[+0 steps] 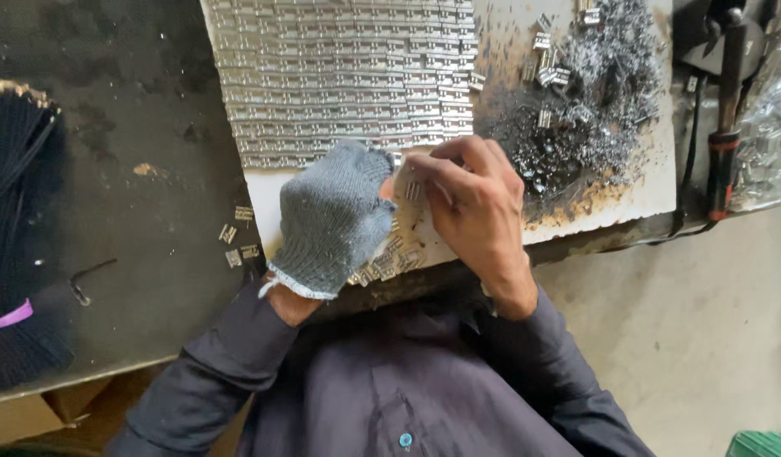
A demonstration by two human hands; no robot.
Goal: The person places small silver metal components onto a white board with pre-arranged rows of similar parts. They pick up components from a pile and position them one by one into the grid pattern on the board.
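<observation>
My left hand point(335, 216), in a grey knitted glove, and my bare right hand point(471, 203) meet over the near edge of a white board point(636, 190). Between their fingers is a row of small silver metal clips point(413, 191), pinched from both sides. More clips point(389, 258) lie loose under the hands at the board's edge. Beyond the hands, many rows of the same clips point(348, 76) lie lined up flat on the board.
A heap of metal shavings and loose clips point(594, 76) covers the board's right part. A few clips point(236, 235) and a hex key point(86, 279) lie on the dark bench at left. A dark tool with a red band point(725, 110) stands at right.
</observation>
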